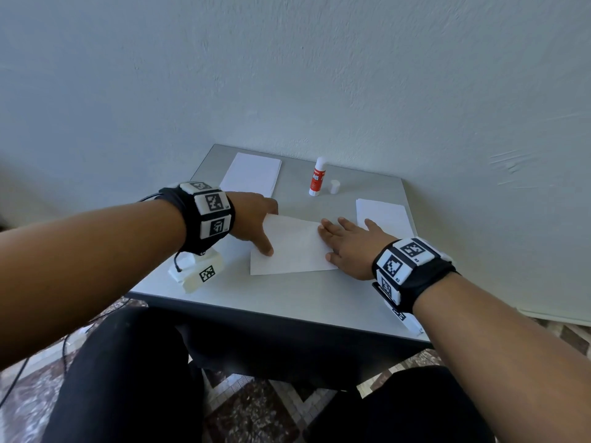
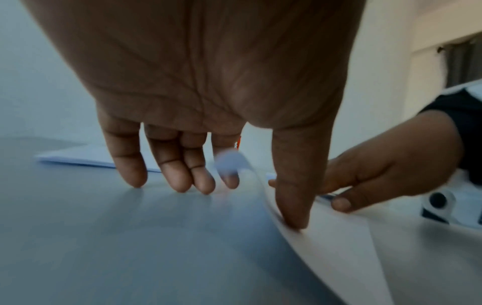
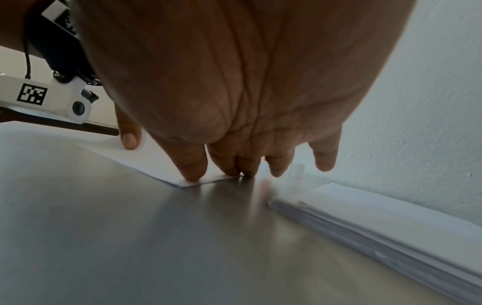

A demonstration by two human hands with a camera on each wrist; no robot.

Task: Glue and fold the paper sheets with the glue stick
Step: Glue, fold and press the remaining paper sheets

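Observation:
A white folded paper sheet lies flat in the middle of the grey table. My left hand rests at its left edge, thumb pressing the sheet, the other fingers straight on the table. My right hand lies flat with straight fingers on the sheet's right edge. The glue stick stands upright and uncapped behind the sheet, its white cap beside it.
A stack of white sheets lies at the back left of the table. Another stack lies at the right edge, close to the wall; it also shows in the right wrist view.

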